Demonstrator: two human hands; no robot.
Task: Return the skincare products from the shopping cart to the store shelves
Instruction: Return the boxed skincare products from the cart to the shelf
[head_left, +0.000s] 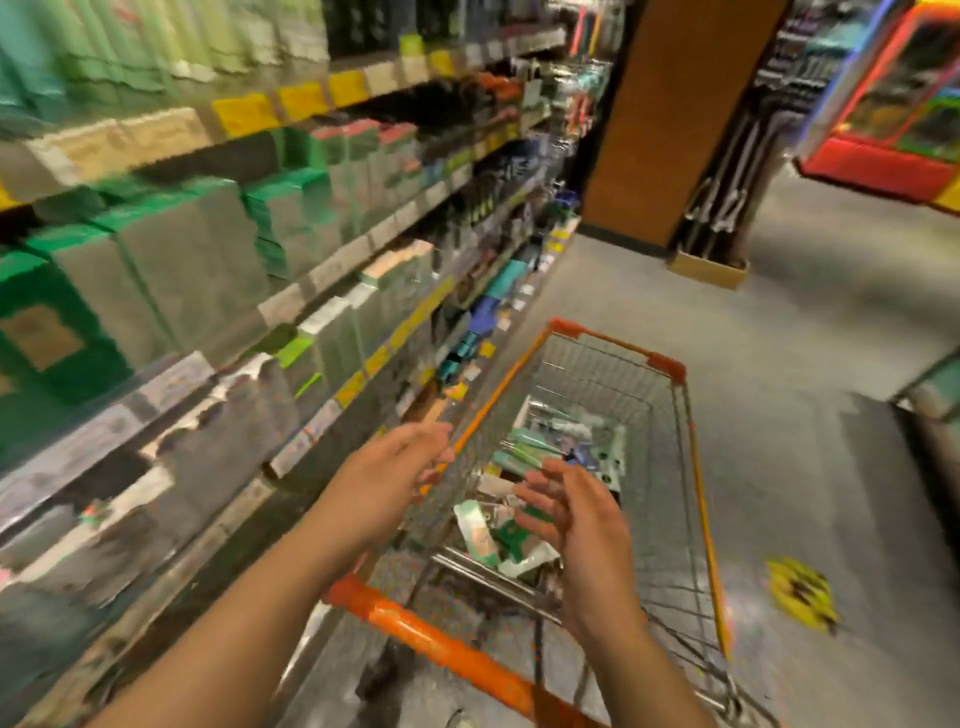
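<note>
A wire shopping cart (680, 467) with orange trim stands in the aisle in front of me. Several green, white and teal skincare packs (524, 519) lie heaped in its basket. My left hand (387, 473) hovers over the cart's left rim, fingers relaxed and holding nothing. Over the basket, my right hand (576, 519) is raised with its fingers spread loosely, also holding nothing. The store shelves (311, 280) run along the left, packed with green and grey boxes. The picture is blurred by motion.
The cart's orange handle (431, 639) crosses just below my forearms. A brown pillar (670, 114) stands ahead, with a cardboard box (706, 270) at its foot. A red display (893, 104) sits at the far right. A yellow floor marker (802, 592) lies right of the cart.
</note>
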